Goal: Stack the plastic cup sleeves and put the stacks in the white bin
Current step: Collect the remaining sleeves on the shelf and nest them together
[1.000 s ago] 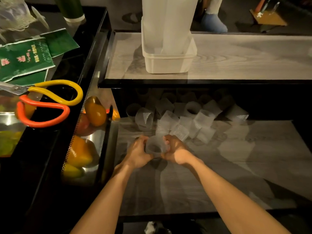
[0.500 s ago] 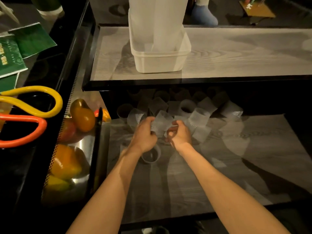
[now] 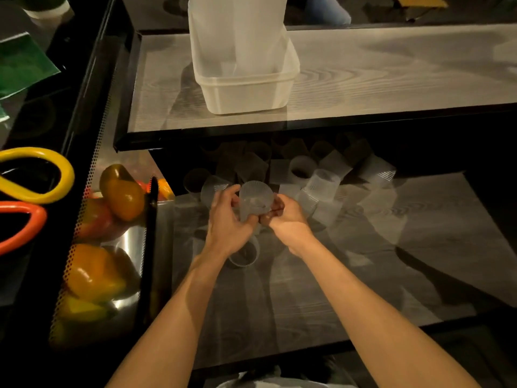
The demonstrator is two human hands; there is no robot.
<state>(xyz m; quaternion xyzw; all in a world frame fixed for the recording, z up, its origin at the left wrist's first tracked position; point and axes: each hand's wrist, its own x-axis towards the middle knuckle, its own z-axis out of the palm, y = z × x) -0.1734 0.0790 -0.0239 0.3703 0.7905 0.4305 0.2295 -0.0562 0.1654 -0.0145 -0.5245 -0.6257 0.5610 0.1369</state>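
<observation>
Single head-worn view, forward and down, close over the lower shelf [image 3: 363, 275].

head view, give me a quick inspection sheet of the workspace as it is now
surface: grey wood-grain lower shelf, dim, partly under the upper shelf
job's things: one cup sleeve held between both hands; one sleeve on the shelf under the left wrist; loose sleeves heaped behind; white bin on the upper shelf with tall stacks standing in it
clutter: peppers in a metal tray at left; yellow and orange scissor handles; green packet
grippers: left hand and right hand both grip the held sleeve
cables: nothing seen
surroundings: dark floor; a foot beyond the upper shelf
</observation>
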